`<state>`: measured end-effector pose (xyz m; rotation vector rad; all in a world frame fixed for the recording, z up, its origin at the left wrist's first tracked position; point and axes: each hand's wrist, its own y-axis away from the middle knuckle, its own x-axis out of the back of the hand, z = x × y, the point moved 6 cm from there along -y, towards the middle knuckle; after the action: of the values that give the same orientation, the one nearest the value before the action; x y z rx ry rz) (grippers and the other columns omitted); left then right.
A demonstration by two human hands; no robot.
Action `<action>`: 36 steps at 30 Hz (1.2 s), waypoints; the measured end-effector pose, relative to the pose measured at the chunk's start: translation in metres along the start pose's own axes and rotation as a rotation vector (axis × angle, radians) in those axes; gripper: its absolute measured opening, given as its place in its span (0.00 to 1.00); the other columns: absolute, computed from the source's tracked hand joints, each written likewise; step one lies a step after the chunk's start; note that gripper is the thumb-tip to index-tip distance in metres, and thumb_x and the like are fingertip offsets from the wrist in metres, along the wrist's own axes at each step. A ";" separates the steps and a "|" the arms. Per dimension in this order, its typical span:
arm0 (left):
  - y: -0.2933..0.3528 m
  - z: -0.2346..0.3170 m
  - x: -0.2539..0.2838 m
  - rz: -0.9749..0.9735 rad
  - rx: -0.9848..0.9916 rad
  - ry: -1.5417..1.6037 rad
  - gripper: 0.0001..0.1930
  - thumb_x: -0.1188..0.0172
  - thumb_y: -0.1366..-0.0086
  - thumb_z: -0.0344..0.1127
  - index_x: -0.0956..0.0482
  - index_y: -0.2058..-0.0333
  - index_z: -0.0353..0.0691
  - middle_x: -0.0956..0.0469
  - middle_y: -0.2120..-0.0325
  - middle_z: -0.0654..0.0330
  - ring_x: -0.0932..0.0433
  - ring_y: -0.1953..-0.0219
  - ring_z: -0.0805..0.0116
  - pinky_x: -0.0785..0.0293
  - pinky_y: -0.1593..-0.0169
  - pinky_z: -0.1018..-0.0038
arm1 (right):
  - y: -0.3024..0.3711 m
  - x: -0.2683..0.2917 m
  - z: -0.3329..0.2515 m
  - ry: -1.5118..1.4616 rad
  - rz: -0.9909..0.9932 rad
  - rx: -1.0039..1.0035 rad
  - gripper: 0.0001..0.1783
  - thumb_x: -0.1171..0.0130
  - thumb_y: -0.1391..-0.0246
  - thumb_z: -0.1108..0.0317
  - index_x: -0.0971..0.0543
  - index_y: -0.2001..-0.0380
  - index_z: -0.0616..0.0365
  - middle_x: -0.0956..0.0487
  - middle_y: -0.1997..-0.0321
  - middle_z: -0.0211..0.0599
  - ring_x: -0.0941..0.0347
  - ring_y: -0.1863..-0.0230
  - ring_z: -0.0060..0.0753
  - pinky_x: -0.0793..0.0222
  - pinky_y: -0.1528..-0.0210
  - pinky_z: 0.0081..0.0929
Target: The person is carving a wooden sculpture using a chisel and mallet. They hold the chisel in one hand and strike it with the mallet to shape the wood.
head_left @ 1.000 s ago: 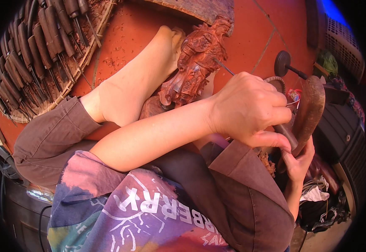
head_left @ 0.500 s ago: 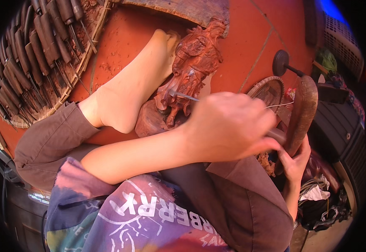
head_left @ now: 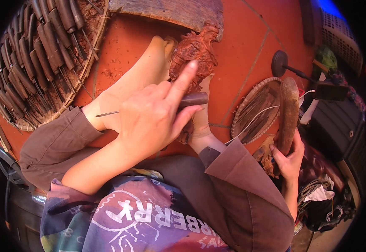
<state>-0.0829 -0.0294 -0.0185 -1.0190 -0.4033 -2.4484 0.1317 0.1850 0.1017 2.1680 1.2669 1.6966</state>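
A reddish-brown carved wooden figure (head_left: 193,50) leans between my bare feet, its top by a weathered wooden board. My left hand (head_left: 149,109) is over its lower part, closed round a chisel (head_left: 194,99) with a dark wooden handle. The thin metal shank points left, across my ankle. My left index finger is stretched out over the figure's middle; whether it touches is hard to tell. Off to the right, my right hand (head_left: 290,157) grips the lower part of a long, worn wooden mallet (head_left: 289,109), which stands nearly upright. The figure's base is mostly hidden behind my left hand.
Several dark-handled chisels (head_left: 44,50) lie in a large woven tray (head_left: 101,35) at the left. The board (head_left: 166,10) lies at the far side. Right of my feet sit a round basket (head_left: 236,122) of wood pieces, a round-based stand (head_left: 280,63) and a black case (head_left: 334,130).
My left hand has swung left from near the mallet to over the figure, turning the chisel and stretching out its index finger. My right hand and mallet have shifted slightly left.
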 end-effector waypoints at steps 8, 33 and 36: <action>-0.015 0.043 -0.013 0.047 -0.291 0.353 0.23 0.34 0.43 0.49 0.21 0.51 0.46 0.28 0.77 0.63 0.24 0.74 0.65 0.28 0.72 0.70 | 0.006 -0.002 0.004 -0.048 0.046 -0.009 0.30 0.34 0.62 0.78 0.25 0.50 0.66 0.22 0.66 0.34 0.26 0.64 0.23 0.31 0.57 0.23; -0.060 0.085 -0.035 0.220 -0.729 0.800 0.21 0.33 0.49 0.59 0.27 0.79 0.49 0.34 0.84 0.68 0.26 0.80 0.68 0.34 0.82 0.69 | 0.016 -0.009 -0.008 0.108 -0.013 0.407 0.25 0.31 0.59 0.61 0.30 0.61 0.58 0.30 0.64 0.36 0.32 0.65 0.33 0.35 0.60 0.30; -0.062 0.085 -0.034 0.165 -0.692 0.794 0.21 0.33 0.50 0.59 0.24 0.79 0.48 0.29 0.84 0.66 0.22 0.78 0.62 0.31 0.79 0.65 | 0.016 -0.010 -0.010 0.082 -0.061 0.383 0.23 0.33 0.57 0.66 0.29 0.59 0.60 0.30 0.61 0.38 0.33 0.59 0.37 0.37 0.54 0.33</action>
<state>-0.0428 0.0699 0.0092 -0.1919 0.7900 -2.6174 0.1317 0.1641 0.1070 2.2401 1.7882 1.6445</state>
